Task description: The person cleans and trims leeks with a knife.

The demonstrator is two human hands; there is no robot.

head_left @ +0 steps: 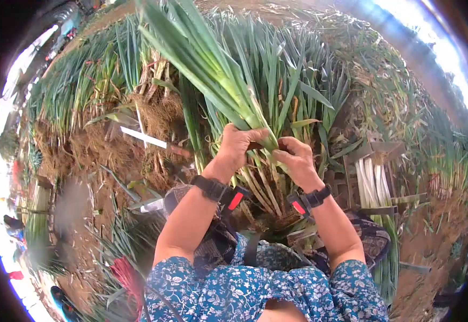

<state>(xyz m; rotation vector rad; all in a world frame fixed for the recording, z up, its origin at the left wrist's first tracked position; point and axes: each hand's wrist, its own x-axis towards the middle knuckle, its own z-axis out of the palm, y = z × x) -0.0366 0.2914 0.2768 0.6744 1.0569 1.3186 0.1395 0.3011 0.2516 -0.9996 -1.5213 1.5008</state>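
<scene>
In the middle of the head view, my left hand (238,144) is wrapped round the lower part of a green leek (220,75), whose long leaves fan out to the upper left. Close beside it, my right hand (296,157) is closed with its thumb and fingers pinching the same leek at its lower end. The two hands nearly touch. Below and behind them stand more leeks (260,185) with pale stalks and roots at the ground. The leek's tip is partly hidden by my right fingers.
Rows of leeks (73,96) with brown roots lie at the upper left. At right, a wooden frame (373,147) holds white-stalked leeks (372,182). A white-bladed tool (144,137) lies left of my hands. Pink strings (126,279) hang at the lower left.
</scene>
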